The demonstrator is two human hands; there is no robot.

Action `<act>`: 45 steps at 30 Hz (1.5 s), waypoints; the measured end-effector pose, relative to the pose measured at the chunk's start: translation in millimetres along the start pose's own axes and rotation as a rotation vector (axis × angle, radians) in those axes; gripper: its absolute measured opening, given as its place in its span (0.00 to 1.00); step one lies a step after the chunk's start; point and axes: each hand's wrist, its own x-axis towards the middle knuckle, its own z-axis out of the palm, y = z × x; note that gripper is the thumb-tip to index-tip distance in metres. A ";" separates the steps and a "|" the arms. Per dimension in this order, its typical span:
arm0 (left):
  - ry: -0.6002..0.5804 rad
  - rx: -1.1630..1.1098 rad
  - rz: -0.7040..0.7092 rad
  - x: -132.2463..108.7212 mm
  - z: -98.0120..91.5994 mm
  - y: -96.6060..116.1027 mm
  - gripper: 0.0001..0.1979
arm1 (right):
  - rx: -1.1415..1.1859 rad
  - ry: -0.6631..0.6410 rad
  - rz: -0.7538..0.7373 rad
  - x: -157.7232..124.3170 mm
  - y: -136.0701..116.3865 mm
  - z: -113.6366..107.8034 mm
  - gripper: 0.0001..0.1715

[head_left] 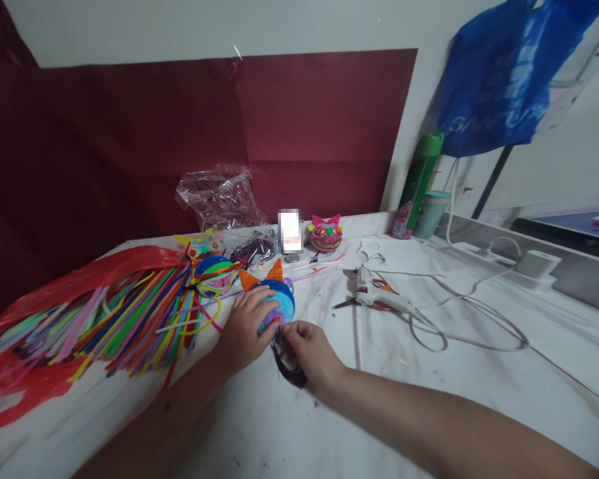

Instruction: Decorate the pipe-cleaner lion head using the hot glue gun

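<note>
The ball [283,299] is sitting between the strips [134,326] at left and the glue gun [377,297] at right, which is lying over scissors [385,286]. Farther back at right, a cup [432,214] is standing beside a can [420,176].

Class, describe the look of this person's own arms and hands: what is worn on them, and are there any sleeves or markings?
The left hand and right hand are bare, without gloves. No sleeve shows on the left forearm or right forearm. The left forearm bears one small spot.
</note>
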 end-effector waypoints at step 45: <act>0.003 -0.030 0.018 -3.0 -4.5 -22.5 0.10 | -0.253 -0.039 -0.391 27.1 -32.0 -11.5 0.10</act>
